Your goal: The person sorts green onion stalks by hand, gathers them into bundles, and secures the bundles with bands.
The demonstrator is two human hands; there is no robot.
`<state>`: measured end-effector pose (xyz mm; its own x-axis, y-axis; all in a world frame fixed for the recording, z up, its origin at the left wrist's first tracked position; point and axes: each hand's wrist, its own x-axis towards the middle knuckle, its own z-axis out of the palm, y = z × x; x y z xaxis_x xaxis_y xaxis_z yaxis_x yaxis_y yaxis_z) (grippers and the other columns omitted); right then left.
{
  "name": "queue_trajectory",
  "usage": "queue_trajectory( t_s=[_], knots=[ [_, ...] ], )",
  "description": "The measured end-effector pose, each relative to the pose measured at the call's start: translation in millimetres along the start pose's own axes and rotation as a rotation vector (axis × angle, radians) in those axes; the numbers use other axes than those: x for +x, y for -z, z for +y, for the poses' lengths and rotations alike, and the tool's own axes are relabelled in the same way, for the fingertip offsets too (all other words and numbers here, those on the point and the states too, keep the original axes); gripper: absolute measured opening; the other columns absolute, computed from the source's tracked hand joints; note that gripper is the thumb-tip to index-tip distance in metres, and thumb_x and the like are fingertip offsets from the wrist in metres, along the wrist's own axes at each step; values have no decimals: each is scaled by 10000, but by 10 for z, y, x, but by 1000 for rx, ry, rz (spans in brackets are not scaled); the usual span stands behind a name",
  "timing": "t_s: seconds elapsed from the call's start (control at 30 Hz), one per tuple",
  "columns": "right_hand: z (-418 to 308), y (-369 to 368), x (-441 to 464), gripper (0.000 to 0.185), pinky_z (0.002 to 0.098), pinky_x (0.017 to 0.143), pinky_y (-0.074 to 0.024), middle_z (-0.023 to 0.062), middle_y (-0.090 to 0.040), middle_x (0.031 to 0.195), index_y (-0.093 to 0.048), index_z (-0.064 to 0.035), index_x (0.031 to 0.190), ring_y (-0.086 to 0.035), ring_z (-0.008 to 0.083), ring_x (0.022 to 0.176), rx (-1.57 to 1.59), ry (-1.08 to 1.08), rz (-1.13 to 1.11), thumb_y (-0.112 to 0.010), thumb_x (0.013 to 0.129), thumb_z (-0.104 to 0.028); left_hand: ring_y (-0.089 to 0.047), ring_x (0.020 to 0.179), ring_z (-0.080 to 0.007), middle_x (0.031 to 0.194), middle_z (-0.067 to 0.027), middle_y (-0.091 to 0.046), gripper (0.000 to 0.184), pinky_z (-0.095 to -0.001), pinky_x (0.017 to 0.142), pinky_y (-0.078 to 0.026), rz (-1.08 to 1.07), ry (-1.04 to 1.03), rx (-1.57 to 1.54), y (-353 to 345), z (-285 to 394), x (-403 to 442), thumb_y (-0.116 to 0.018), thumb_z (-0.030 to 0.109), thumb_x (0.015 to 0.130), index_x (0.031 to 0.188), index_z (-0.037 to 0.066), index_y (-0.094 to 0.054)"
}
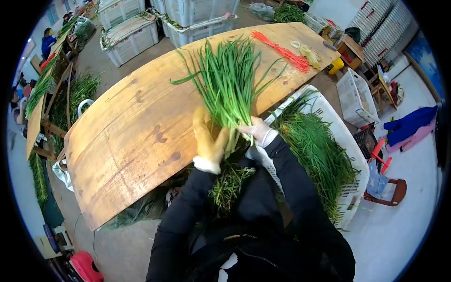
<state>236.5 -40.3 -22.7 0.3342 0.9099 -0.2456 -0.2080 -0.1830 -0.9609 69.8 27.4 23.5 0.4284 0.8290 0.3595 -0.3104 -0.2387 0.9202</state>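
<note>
A bunch of garlic chives (229,77) lies on the wooden table, leaves fanned toward the far side and pale stalk ends toward me. My right hand (258,131), in a thin whitish glove, is closed around the stalks near the table's front edge. Beside the stalks on the left is my left hand (206,141) in a yellowish glove, its fingers apart and slightly blurred. Whether its thumb side touches the stalks I cannot tell. Loose greens (230,185) hang or lie below the table edge, partly hidden by my arms.
The curved wooden table (127,136) spans the view. On it lie red tie strips (286,52) and spare gloves (307,54). A white crate (359,188) heaped with chives (314,150) stands at my right. Stacked crates (129,42) are behind; a person (48,42) is far left.
</note>
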Motion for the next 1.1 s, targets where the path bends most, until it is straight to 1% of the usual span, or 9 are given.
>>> queue_trajectory(
  t_s=[0.17, 0.33, 0.47, 0.67, 0.7, 0.8, 0.87, 0.97, 1.1],
  knots=[
    [-135, -460, -111, 244, 185, 495, -399, -15, -512, 759, -507, -66, 997, -482, 60, 590, 149, 108, -135, -587, 766, -67, -584, 737, -232, 888, -138, -582, 413, -323, 674, -488, -82, 909, -594, 278, -264, 319, -599, -45, 715, 1086, -21, -419],
    [-658, -569, -236, 305, 159, 474, -419, 44, -571, 813, -463, -35, 1083, -520, 75, 595, 227, 309, -121, -544, 800, -117, -577, 656, -148, 830, -91, -578, 271, -259, 566, -493, 79, 354, -452, 294, 644, 183, -604, -7, 741, 955, -3, -439],
    [-859, -197, -77, 291, 149, 409, -368, 115, -588, 907, -503, -3, 1032, -459, 30, 544, 134, 161, -132, -549, 784, -147, -571, 642, -142, 829, -78, -585, 277, -238, 566, -485, 184, 341, -260, 726, 401, -51, -583, 75, 785, 1025, 17, -456],
    [-621, 63, 213, 405, 390, 839, -407, 173, -566, 1025, -553, -33, 1038, -528, 264, 970, -1304, -21, 401, -633, 706, -250, -505, 605, -95, 756, -23, -551, 169, -223, 562, -435, 217, 635, -368, 1193, -20, -702, -555, 89, 794, 936, 17, -498],
    [-553, -79, 152, 401, 391, 881, -374, 176, -503, 1118, -547, -66, 1060, -475, 274, 1043, -1444, 254, 550, -618, 715, -259, -503, 589, -94, 739, -20, -549, 172, -211, 534, -429, 252, 691, -377, 1185, 71, -725, -563, 94, 791, 932, 20, -499],
    [-741, -1002, -346, 436, 411, 995, -234, 120, -332, 1310, -490, -161, 1155, -300, 269, 1210, -1212, 652, -75, -534, 757, -334, -481, 523, -73, 679, -7, -533, 110, -173, 458, -408, 309, 726, -388, 1185, 65, -805, -567, 120, 791, 849, 40, -518],
    [-309, -1328, -472, 405, 430, 1015, -162, 37, -372, 1287, -493, -196, 1134, -287, 245, 1219, -1525, 993, -145, -447, 781, -389, -459, 495, -66, 662, -2, -529, 113, -170, 436, -378, 309, 658, -379, 1166, 66, -838, -565, 130, 795, 834, 38, -512],
    [-195, -1304, -319, 357, 433, 1027, -94, 3, -385, 1271, -523, -217, 1071, -254, 227, 1238, -1807, 590, -214, -379, 802, -402, -466, 523, -63, 696, -11, -551, 104, -166, 454, -377, 353, 671, -342, 1218, 122, -947, -552, 133, 813, 837, 45, -503],
    [-475, -1053, -191, 233, 446, 1010, -151, 7, -381, 1277, -569, -186, 974, -275, 255, 1226, -1814, 482, -155, -451, 797, -281, -567, 731, -110, 869, -75, -599, 91, -180, 566, -441, 371, 737, -449, 1288, 167, -1112, -513, 113, 838, 897, 52, -480]
  ],
)
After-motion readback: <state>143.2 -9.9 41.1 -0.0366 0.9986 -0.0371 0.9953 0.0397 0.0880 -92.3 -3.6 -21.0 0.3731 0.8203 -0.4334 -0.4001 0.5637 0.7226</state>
